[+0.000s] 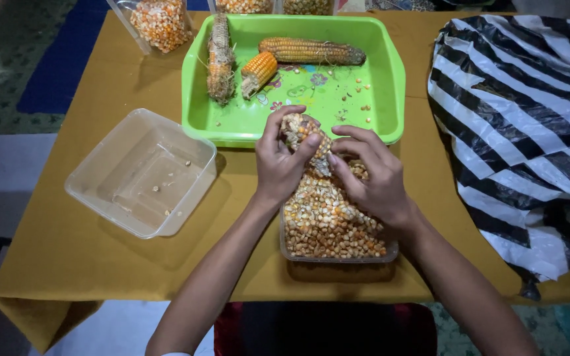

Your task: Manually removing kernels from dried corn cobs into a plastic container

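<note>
My left hand (278, 161) and my right hand (372, 175) both grip one partly stripped corn cob (306, 134), held above a clear container (338, 256) filled with loose corn kernels (328, 221). The left thumb presses on the cob's kernels. Just beyond my hands stands a green tray (390, 79) holding a long dried cob (311, 51), a short orange cob piece (258, 71) and a husky bare cob (220, 59), plus scattered kernels.
An almost bare clear plastic tub (100, 198) sits at the left on the mustard-yellow tablecloth (61, 257). A black-and-white striped plastic bag (522, 118) covers the right side. Clear bags of kernels (159, 23) stand at the far edge.
</note>
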